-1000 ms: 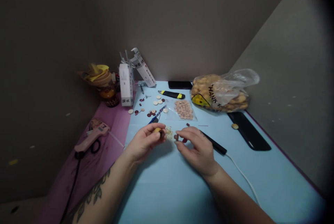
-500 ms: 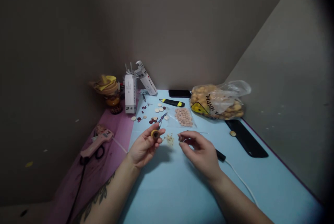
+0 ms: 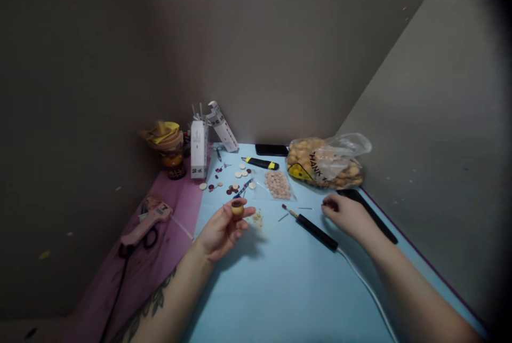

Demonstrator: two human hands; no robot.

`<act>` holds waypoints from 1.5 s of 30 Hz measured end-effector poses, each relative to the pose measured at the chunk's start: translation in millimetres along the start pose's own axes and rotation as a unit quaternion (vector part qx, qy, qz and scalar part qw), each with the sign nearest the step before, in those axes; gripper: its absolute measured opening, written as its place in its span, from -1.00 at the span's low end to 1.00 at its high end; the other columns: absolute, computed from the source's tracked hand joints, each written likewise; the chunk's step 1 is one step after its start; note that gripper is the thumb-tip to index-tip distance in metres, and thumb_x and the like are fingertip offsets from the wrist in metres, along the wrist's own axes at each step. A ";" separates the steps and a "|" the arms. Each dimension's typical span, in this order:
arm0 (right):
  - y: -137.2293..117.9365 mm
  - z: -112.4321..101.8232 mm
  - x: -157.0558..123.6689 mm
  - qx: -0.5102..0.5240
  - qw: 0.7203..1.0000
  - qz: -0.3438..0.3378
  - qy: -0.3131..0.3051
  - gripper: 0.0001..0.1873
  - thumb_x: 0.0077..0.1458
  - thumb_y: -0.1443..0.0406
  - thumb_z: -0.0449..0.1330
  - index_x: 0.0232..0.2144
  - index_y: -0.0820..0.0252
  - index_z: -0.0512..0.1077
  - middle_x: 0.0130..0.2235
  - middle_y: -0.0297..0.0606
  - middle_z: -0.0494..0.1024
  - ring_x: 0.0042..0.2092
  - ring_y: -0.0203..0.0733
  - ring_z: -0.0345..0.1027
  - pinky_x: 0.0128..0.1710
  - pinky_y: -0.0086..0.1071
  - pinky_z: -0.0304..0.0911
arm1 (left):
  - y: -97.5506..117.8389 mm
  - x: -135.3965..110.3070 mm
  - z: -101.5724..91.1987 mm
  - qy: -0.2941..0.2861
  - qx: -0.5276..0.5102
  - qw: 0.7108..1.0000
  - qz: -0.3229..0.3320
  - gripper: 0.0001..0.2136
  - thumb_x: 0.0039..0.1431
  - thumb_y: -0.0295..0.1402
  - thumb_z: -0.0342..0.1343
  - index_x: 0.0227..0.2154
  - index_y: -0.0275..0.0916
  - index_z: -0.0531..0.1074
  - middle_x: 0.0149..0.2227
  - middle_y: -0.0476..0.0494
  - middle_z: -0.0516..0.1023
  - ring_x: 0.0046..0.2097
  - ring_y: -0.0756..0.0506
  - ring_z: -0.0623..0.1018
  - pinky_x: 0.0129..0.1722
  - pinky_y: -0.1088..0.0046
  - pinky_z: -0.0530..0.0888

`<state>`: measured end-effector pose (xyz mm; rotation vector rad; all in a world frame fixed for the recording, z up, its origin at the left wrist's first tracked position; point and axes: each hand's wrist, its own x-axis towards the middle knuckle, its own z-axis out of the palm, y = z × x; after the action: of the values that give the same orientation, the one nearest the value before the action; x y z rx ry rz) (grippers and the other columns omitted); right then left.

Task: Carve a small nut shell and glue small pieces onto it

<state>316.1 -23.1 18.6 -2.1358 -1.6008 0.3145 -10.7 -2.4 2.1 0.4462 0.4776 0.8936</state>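
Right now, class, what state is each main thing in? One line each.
Left hand: holding the hollow piece
Right hand: fingers curled, contents unclear
Hollow piece: opening upward
Black corded tool: lying down, bit fitted
Utility knife: lying flat
Small clear bag: holding round beads
Large bag: filled
Glue gun: lying down
Near white box: upright
Far white box: tilted

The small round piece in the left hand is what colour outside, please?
The piece looks yellowish-brown, best seen in the head view.
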 end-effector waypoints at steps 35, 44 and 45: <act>-11.4 33.0 43.1 -0.043 0.998 -0.036 0.014 -0.74 -0.11 0.24 0.29 -0.32 0.25 0.56 -0.56 -0.26 0.50 -0.47 -0.13 0.37 -0.46 -0.36 0.18 | -8.6 5.4 -6.2 -0.002 0.050 0.997 0.052 -0.61 -0.17 -0.46 0.42 -0.19 -0.17 0.57 -0.18 -0.12 0.62 -0.33 0.02 0.55 -0.27 0.44 0.50; -129.2 48.2 -64.4 0.063 0.871 -0.465 0.144 -0.63 0.18 0.39 0.14 0.04 0.15 0.39 -0.15 -0.12 0.49 -0.13 -0.10 0.37 -0.14 -0.26 0.36 | -10.9 6.6 -5.1 -0.011 0.043 0.998 0.051 -0.60 -0.23 -0.41 0.45 -0.23 -0.23 0.53 -0.36 -0.04 0.61 -0.35 0.05 0.55 -0.29 0.55 0.46; -135.5 52.8 -66.1 0.058 0.868 -0.466 0.158 -0.63 0.18 0.40 0.14 0.05 0.17 0.39 -0.17 -0.11 0.48 -0.14 -0.10 0.36 -0.16 -0.26 0.37 | -11.1 6.9 -4.8 -0.016 0.042 0.998 0.054 -0.59 -0.23 -0.40 0.45 -0.23 -0.24 0.53 -0.38 -0.03 0.60 -0.35 0.05 0.55 -0.30 0.57 0.44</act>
<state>158.3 -43.9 32.1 -1.0354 -2.0954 -0.2418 -2.8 -2.0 -9.4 0.5666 0.4661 0.9705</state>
